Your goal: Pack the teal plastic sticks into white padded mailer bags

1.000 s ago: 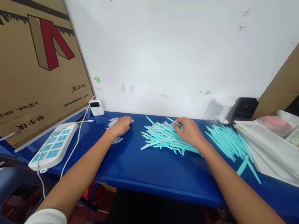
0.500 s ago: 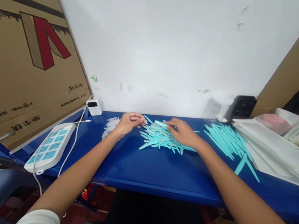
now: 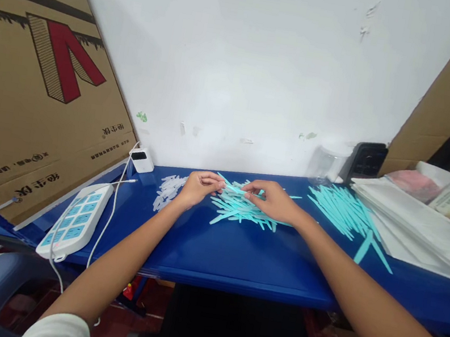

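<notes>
Blue desk (image 3: 227, 261) lies nearest. The left hand (image 3: 199, 188) and right hand (image 3: 273, 201) have just drawn together, so both now work on one teal stick (image 3: 235, 190). The right grip pinches it narrowly; the left pinches at its tip, probably on a clear piece hidden by fingers. Beneath sits the teal pile (image 3: 239, 212); clear pieces (image 3: 167, 188) lie left, white wall (image 3: 242, 68) behind.

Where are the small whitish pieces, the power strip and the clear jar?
Small whitish pieces (image 3: 168, 189), head view: pile's middle.
Power strip (image 3: 78, 217), head view: socket face.
Clear jar (image 3: 329, 166), head view: side wall.
</notes>
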Motion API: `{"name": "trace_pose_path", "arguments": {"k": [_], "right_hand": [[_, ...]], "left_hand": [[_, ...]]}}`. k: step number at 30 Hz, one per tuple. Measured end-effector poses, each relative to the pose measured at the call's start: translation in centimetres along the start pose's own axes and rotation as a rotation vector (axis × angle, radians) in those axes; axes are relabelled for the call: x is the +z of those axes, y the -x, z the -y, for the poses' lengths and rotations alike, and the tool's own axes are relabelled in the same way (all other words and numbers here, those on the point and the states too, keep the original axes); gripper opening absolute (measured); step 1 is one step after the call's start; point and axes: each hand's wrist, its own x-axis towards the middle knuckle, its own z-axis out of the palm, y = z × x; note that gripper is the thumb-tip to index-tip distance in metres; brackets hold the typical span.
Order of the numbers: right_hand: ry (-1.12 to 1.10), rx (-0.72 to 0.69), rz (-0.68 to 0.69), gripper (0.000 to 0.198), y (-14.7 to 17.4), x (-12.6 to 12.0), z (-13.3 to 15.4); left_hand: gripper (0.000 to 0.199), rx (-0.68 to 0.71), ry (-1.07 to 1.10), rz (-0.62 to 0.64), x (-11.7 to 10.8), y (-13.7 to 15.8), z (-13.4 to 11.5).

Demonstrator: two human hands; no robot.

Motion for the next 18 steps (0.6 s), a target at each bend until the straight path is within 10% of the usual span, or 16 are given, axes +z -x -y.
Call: {"name": "trace_pose_path", "arguments": {"k": [18], "right_hand": [[-0.062,0.013,-0.011,0.027,0.1,0.6,0.8]], "left_hand": [[0.041,0.013,-0.020,0.024,1.3,0.8,-1.0]]}}
